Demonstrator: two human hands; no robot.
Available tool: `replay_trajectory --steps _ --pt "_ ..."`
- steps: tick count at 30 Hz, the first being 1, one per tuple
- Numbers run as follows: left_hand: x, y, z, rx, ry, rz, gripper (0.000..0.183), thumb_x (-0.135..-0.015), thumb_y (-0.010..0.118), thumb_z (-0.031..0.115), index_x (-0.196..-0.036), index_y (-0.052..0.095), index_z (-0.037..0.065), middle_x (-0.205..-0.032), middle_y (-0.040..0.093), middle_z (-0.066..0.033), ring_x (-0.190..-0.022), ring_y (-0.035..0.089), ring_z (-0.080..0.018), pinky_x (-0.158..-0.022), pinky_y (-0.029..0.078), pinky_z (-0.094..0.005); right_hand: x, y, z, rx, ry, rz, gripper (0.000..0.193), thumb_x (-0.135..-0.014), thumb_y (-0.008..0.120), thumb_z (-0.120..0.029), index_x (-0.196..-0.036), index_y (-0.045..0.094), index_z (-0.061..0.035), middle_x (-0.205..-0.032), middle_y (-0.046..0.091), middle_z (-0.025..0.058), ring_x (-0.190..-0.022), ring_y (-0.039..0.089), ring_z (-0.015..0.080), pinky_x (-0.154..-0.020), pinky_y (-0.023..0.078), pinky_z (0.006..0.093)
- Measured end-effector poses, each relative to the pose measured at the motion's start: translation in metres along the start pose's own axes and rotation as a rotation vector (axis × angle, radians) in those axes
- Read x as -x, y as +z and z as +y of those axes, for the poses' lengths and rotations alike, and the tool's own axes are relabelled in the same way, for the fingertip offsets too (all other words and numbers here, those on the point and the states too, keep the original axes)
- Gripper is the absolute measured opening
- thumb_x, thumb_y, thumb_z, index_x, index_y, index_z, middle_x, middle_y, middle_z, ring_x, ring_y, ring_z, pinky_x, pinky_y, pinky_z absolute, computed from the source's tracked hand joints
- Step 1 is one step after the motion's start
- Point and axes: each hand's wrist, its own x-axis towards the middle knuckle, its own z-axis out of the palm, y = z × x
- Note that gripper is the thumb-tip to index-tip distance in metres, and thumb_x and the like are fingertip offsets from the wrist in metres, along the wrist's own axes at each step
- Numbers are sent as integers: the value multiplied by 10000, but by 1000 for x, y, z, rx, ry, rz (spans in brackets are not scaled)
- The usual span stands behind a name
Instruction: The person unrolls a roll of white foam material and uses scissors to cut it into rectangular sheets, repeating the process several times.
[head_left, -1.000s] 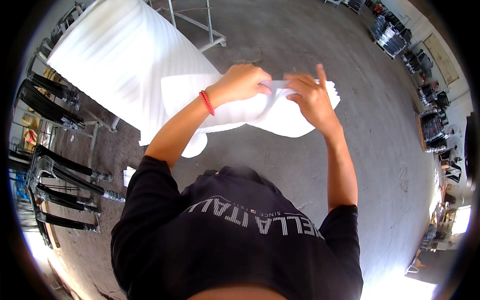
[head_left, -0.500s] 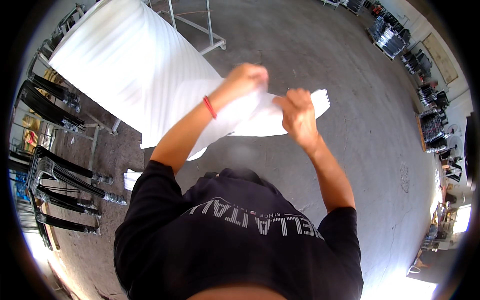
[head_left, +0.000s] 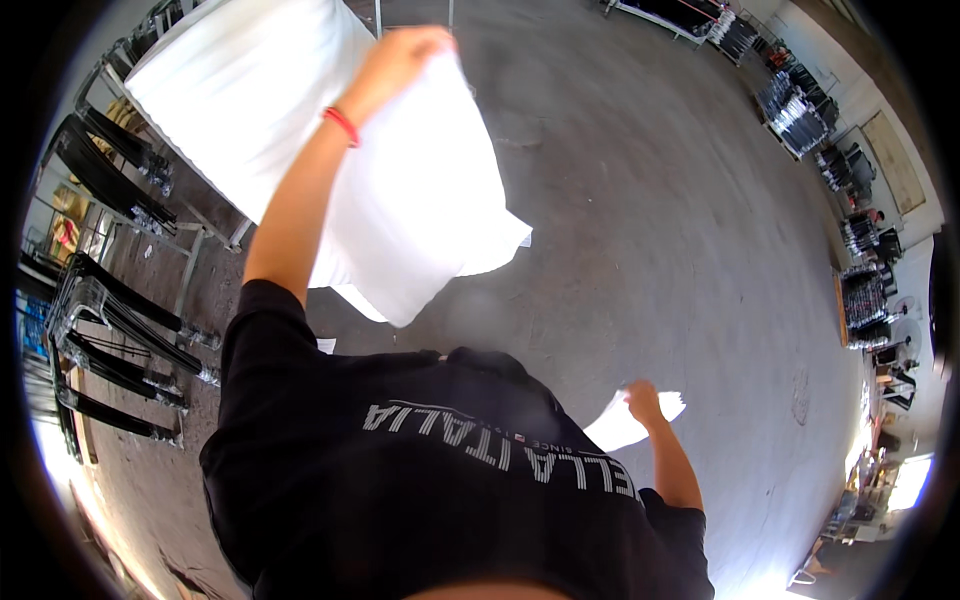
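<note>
A big roll of thin white sheeting (head_left: 240,90), which looks like packing foam, stands at the upper left. My left hand (head_left: 405,58) is raised beside it, its fingers closed on the top edge of a loose white sheet (head_left: 425,190). That sheet hangs down from the hand, with its lower corners over the floor. Low on the right, away from the roll, my right hand (head_left: 643,402) is closed around a bunched white foam strip (head_left: 615,425). The strip sticks out on both sides of the fist; my shirt hides part of it.
Black curved frames with wrapped ends (head_left: 130,330) stand on racks along the left. Grey concrete floor (head_left: 640,200) stretches ahead and to the right. Stacks of wrapped parts (head_left: 795,110) line the far right wall. A metal rack (head_left: 660,20) stands at the far edge.
My hands have moved apart: the left up and leftward with the loose sheet, the right down and toward my side with the strip. A gap now separates the two white pieces.
</note>
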Motion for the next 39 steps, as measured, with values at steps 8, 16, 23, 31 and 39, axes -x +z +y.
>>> replay_trajectory --steps 8,16,23,31,39 --pt "56 131 136 22 341 -409 117 -780 504 104 -798 610 150 -799 621 -33 -763 603 -231 -595 459 -350 -128 -265 -140 -452 -329 419 236 -659 642 -2 -893 606 -1 -998 542 172 -868 563 301 -727 456 349" --pt "48 95 121 175 -31 -615 415 -749 634 327 -1073 481 116 -921 594 -127 -727 612 -273 -634 448 -331 -147 -282 -166 -776 -217 552 221 -669 626 49 -882 573 18 -822 559 100 -719 561 207 -651 444 285" --pt "50 66 112 69 -114 -742 178 -686 647 201 -758 605 44 -688 595 -108 -684 586 -268 -602 421 -368 -135 -314 -187 -169 -255 793 180 -621 666 11 -787 603 -17 -1095 502 129 -1082 430 282 -854 393 423" --pt "49 78 127 94 -10 -781 152 -768 555 160 -831 617 37 -724 604 -123 -706 575 -279 -613 417 -367 -162 -340 -217 -27 -467 604 136 -637 633 21 -730 540 -12 -968 560 150 -970 525 282 -842 390 427" --pt "46 81 125 109 -170 -739 209 -810 478 168 -881 606 19 -756 606 -121 -713 570 -253 -637 421 -346 -178 -335 -223 -313 -410 677 134 -646 622 8 -742 530 24 -720 567 139 -719 550 322 -628 438 379"
